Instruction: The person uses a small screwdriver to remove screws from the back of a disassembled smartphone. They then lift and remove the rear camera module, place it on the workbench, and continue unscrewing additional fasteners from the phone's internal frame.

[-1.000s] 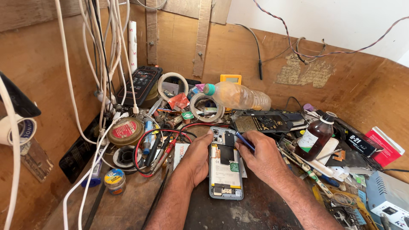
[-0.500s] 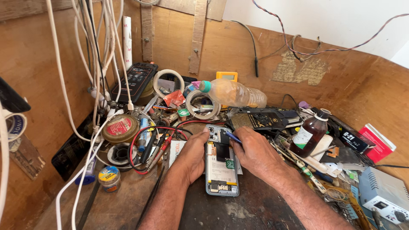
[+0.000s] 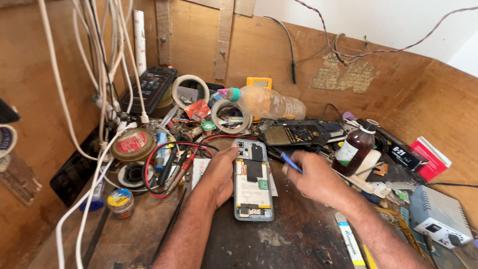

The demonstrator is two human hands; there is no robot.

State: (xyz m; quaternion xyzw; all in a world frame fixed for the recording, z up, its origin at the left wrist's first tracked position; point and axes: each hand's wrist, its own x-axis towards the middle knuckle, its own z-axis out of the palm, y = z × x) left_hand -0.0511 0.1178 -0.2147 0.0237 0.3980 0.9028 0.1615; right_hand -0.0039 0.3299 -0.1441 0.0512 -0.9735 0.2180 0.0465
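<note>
A cluttered wooden workbench seen from above, boxed in by brown board walls. At its middle lies an opened phone, back cover off, its circuit boards and a pale battery facing up, long axis running away from the viewer.

The left hand rests against the phone's left edge, palm down, fingers curled along the side and the thumb touching the upper left corner, steadying it. The right hand hovers just right of the phone, fingers pressed together in a pinch on a thin blue-handled tool; the tool's tip points toward the phone's upper right edge, though whether it touches cannot be told.

Left of the phone, red and black probe leads loop over the bench, beside a round red-lidded tin and a solder spool. Farther left hang white cables. A small jar with a yellow and blue lid stands left of the phone and nearer the viewer.

Beyond the phone's far end lie a roll of tape and a clear plastic bottle with a green cap, on its side. Right of the phone, past the right hand, a brown glass bottle stands upright, with a red box farther right and a white and grey device beyond that, nearer the viewer.
</note>
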